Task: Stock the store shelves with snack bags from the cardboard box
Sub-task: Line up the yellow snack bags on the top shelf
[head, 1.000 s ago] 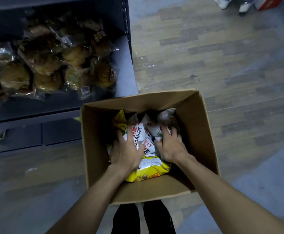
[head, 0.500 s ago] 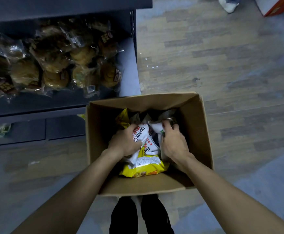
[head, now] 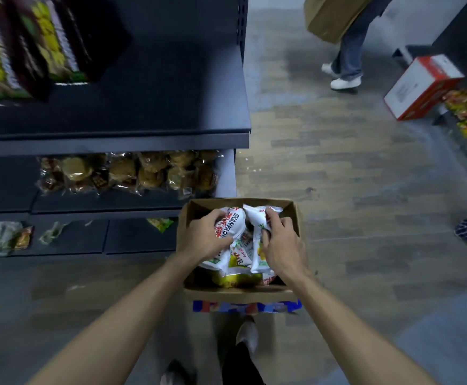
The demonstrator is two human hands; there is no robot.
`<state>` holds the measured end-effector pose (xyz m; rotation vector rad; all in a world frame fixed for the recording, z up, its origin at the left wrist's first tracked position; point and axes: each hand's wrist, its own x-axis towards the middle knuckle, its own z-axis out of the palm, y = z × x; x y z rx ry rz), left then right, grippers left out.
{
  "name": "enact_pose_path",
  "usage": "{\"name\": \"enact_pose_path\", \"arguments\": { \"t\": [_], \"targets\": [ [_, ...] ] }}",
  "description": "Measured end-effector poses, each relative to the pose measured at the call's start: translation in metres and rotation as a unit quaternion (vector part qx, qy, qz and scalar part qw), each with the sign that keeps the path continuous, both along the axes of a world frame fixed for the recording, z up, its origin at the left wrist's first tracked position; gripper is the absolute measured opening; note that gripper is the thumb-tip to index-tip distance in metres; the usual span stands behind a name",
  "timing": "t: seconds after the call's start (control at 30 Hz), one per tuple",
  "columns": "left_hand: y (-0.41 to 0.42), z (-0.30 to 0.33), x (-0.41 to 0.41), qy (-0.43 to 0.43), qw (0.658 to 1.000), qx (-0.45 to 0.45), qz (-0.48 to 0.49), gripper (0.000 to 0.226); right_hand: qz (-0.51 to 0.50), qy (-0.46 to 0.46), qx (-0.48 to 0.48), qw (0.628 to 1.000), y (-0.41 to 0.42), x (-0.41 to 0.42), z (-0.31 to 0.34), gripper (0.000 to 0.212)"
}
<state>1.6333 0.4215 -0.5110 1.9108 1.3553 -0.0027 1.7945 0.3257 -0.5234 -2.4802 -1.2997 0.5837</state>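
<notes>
Head view: the only camera; looks down past both forearms.
Left hand (head: 204, 237): fingers curled round a white snack bag (head: 229, 226), gripping its left side.
Right hand (head: 279, 243): fingers curled over a second white bag (head: 260, 218), pinching it at the upper edge.
Bags, position: both held over the mouth of the cardboard box (head: 296, 215), touching each other between the hands; more bags, one yellow (head: 235, 279), lie underneath in the box.
Key relation: the bags' long axes run roughly away from the person, top ends far. The shelves stand to the left and ahead of the box, so the left hand is nearer to them.
Target, judged: the bare dark upper shelf (head: 157, 107) has free room right of the green and yellow packets (head: 18, 51); getting there needs a lift up and leftward.
Lower shelf: clear bags of round baked goods (head: 132, 170) fill its right part.
Bottom shelf: a few small packets (head: 1, 240) at left.
Floor (head: 352, 190): wood-look planks; the box sits on it just beside the shelf end.
Room: another person (head: 346, 59) carries a brown box at the back; a red and white carton (head: 421, 84) lies at right near loose packets.
</notes>
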Motion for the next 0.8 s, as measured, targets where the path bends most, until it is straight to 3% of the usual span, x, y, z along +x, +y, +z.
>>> {"name": "enact_pose_path", "arguments": {
  "t": [0.17,0.3,0.53,0.8],
  "targets": [
    [0.006,0.089,-0.039,0.010,0.992,0.122,-0.031,0.058,-0.008,-0.018,0.064,0.998,0.002,-0.039,0.081,0.047],
    [0.012,0.178,-0.082,-0.039,0.976,0.215,-0.009,0.053,0.000,-0.043,0.152,0.988,0.016,-0.080,0.163,0.048],
    [0.022,0.326,-0.161,-0.093,0.925,0.367,0.035,0.054,0.031,-0.093,0.314,0.944,0.045,-0.156,0.315,0.038],
    [0.049,0.427,-0.195,-0.108,0.872,0.470,0.085,0.052,0.052,-0.130,0.372,0.918,0.091,-0.190,0.430,0.034]
  ]
}}
